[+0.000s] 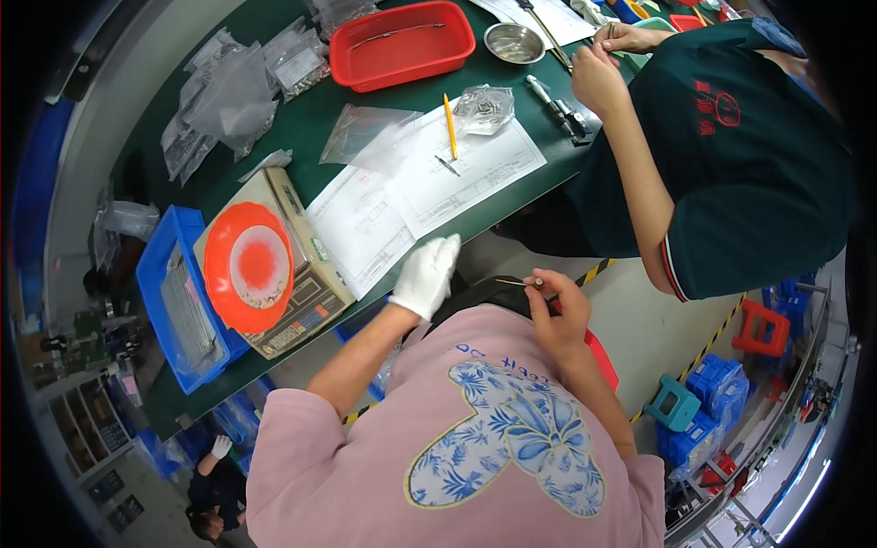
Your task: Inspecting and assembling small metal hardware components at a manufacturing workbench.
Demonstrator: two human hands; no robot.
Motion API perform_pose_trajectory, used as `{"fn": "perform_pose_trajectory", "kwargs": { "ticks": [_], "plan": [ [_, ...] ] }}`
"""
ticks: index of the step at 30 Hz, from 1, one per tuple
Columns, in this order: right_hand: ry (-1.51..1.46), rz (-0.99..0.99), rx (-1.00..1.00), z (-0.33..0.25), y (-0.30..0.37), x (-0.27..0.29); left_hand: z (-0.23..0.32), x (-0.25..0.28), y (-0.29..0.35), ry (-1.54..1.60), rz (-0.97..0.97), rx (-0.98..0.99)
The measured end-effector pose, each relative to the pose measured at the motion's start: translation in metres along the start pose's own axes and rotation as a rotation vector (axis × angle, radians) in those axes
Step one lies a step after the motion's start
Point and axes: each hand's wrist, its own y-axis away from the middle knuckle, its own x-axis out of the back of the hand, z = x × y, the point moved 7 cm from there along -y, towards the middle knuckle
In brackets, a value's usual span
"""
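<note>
My left hand (425, 277), in a white glove, is at the table's near edge beside the printed drawing sheets (365, 224). Its fingers are stretched out and nothing shows in them. My right hand (560, 315), bare, is over my lap. Thumb and fingers pinch a thin metal pin (512, 281) with a small round end; its exact kind is too small to make out. On the sheets lie a yellow pencil (449, 126), a small metal pin-like piece (447, 165), a clear bag of small parts (484, 110) and a flat clear bag (365, 137).
Left on the green table, a scale (311, 265) carries an orange dish (224, 265), beside a blue tray (151, 274). Farther back are parts bags (233, 100), a red tray (402, 82) and a metal bowl (513, 43). A co-worker (731, 155) works at the right, near a caliper-like tool (559, 110).
</note>
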Motion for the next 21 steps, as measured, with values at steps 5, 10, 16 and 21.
{"fn": "perform_pose_trajectory", "kwargs": {
  "ticks": [5, 10, 16, 21],
  "plan": [
    [-0.024, -0.044, -0.103, 0.020, 0.012, -0.001, -0.004, 0.050, -0.043, -0.704, 0.362, -0.119],
    [0.055, -0.059, -0.113, 0.015, 0.013, 0.003, -0.006, 0.051, -0.081, -0.975, 0.279, -0.458],
    [0.091, 0.072, -0.150, 0.013, 0.015, 0.012, -0.042, 0.029, -0.109, -1.379, 0.063, -0.401],
    [0.122, 0.118, -0.161, 0.015, 0.019, 0.014, 0.011, 0.056, -0.085, -0.941, 0.304, -0.578]
  ]
}}
